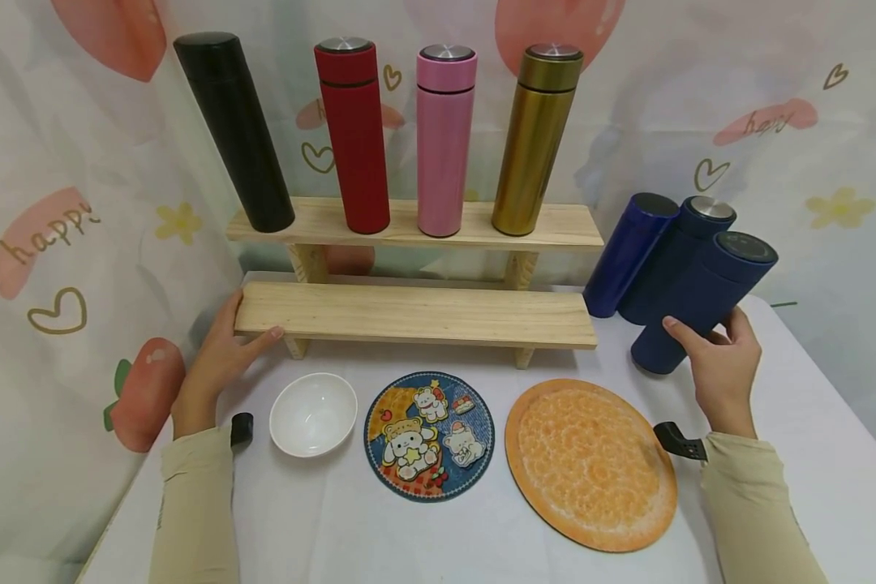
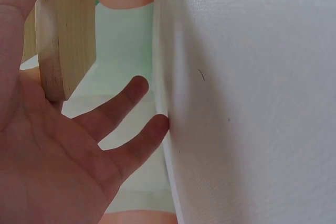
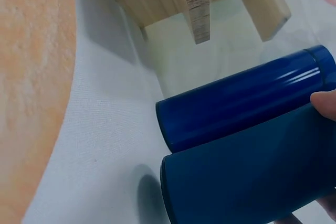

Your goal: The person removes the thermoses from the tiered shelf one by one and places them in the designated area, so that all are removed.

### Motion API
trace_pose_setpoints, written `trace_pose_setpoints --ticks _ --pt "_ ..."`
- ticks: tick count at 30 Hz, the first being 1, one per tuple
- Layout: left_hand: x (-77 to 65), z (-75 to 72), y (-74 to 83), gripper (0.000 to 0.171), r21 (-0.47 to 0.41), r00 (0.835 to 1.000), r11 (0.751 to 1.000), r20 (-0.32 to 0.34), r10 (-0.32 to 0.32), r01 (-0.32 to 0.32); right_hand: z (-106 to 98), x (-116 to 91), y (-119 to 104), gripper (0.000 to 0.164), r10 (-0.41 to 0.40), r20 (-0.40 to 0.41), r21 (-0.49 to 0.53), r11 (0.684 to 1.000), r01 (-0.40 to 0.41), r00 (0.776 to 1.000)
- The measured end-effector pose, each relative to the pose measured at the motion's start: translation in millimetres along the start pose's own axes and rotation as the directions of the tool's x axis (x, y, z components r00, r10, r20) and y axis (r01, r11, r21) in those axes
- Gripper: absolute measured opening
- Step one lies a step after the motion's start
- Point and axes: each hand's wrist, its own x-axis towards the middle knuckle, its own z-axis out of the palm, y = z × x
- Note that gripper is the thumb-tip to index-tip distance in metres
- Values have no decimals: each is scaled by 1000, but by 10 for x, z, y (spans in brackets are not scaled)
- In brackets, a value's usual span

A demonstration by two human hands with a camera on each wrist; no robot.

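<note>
My left hand [image 1: 217, 361] grips the left end of the lower wooden shelf [image 1: 416, 315], thumb along its front edge. In the left wrist view two other fingers [image 2: 139, 148] stretch out toward the white tabletop. My right hand [image 1: 728, 373] holds a matte dark blue thermos bottle [image 1: 708, 280] low on its body, thumb on the near side. The bottle leans to the right, its base close over the table. Behind it stand a glossy blue thermos [image 1: 631, 255] and another dark blue thermos [image 1: 708, 208] with a silver lid top, partly hidden.
Black [image 1: 237, 134], red [image 1: 354, 146], pink [image 1: 445, 146] and gold [image 1: 538, 146] thermoses stand on the upper shelf [image 1: 409, 212]. In front lie a white bowl [image 1: 314, 415], a round cartoon mat [image 1: 431, 438] and a larger orange round mat [image 1: 591, 466]. A printed curtain [image 1: 810, 73] hangs behind.
</note>
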Motion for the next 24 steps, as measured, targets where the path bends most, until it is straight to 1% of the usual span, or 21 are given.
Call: trace_pose_setpoints --ticks 13,20,24 --pt "0 -8 -13 113 -8 1000 1000 0 -16 16 -24 27 -36 69 14 -2 -17 1000 -14 1000" --pt "0 0 -11 111 -10 1000 1000 -2 -4 4 -47 65 1 70 22 -15 -24 999 -22 1000" --pt "1 5 -10 111 -11 1000 1000 -1 -2 2 -58 85 16 71 40 -13 -30 999 -40 999"
